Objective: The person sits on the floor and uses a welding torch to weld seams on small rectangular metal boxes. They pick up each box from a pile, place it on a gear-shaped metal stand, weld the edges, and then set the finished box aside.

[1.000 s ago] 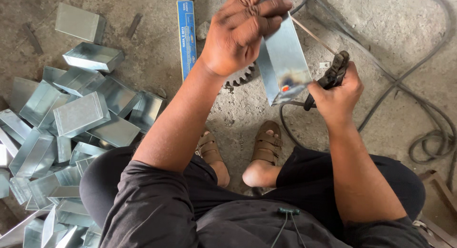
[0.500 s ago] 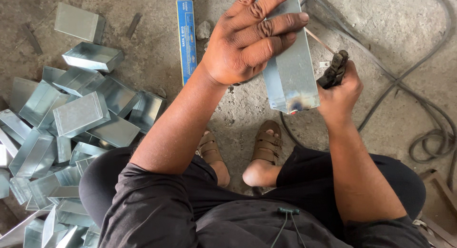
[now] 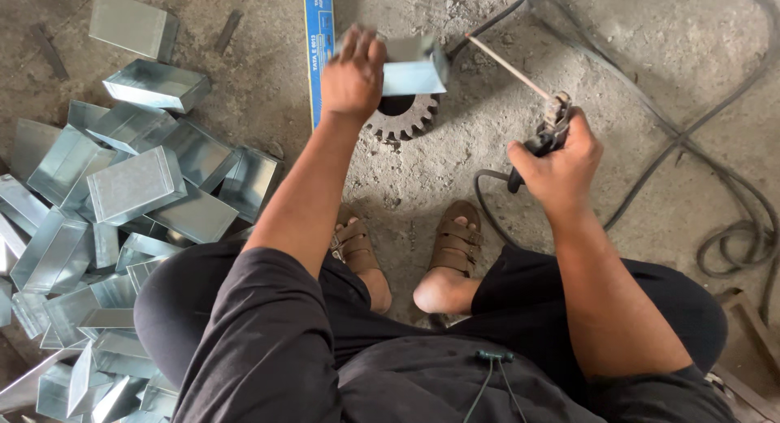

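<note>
My left hand (image 3: pixel 353 78) grips a small folded sheet-metal box (image 3: pixel 414 67), holding it just above a rusty toothed gear (image 3: pixel 401 118) lying on the concrete floor. My right hand (image 3: pixel 561 159) is closed around a black welding electrode holder (image 3: pixel 546 134). A thin welding rod (image 3: pixel 510 67) sticks out of the holder, pointing up and left toward the box. The rod tip is apart from the box.
A heap of several shiny sheet-metal boxes (image 3: pixel 134 183) fills the left side. A blue electrode carton (image 3: pixel 318 45) lies beside the gear. Black cables (image 3: pixel 731 228) loop across the floor on the right. My sandalled feet (image 3: pixel 455 244) rest below the gear.
My left hand has lowered the metal box from close to the camera down onto the gear area. My right hand with the holder moved right and down, and the rod now shows fully.
</note>
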